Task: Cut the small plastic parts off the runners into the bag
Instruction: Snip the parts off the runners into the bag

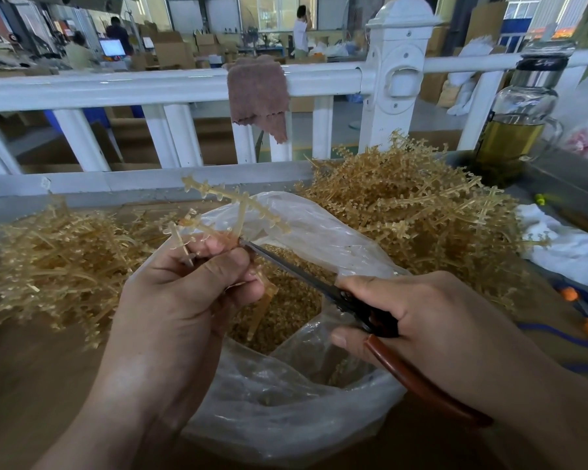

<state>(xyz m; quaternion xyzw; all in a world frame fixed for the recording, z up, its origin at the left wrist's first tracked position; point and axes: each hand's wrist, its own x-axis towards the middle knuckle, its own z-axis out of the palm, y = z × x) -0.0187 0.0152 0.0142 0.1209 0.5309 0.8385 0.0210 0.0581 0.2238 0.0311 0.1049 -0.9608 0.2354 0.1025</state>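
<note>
Lying at the far left of the brown tabletop [31, 385] is a loose heap of bare amber runners [48, 262], mostly straight sticks. Just right of it the left hand [184, 300] is raised over the bag, its fingers and thumb curled tight around the stem of 1 branched runner [240, 201]. The runner's arms stick up and away from the fingertips, with small nubs along them.

Below and between the 2 hands sits the clear plastic bag [286, 418], its mouth open toward the camera, with a layer of small amber parts [286, 310] in its bottom. The cutters [352, 301] cross above that opening. Their dark, narrow blades lie close together, and the tip touches the held runner right by the left fingertips. The right hand [448, 320] grasps the cutters' reddish-brown handles, index finger laid along the top and thumb pressed beneath, with 1 handle running back under the palm.

Behind the right hand rises a taller heap of runners [414, 205] studded with parts, touching the far side of the bag. Farther right on the table lie a crumpled white cloth [564, 245] and a blue cord [557, 337] with 2 orange beads. Along the back runs a white railing [116, 86] with a brownish rag [257, 93] draped over its top rail. At the right stands a glass bottle [520, 106] partly filled with yellow-green liquid.
</note>
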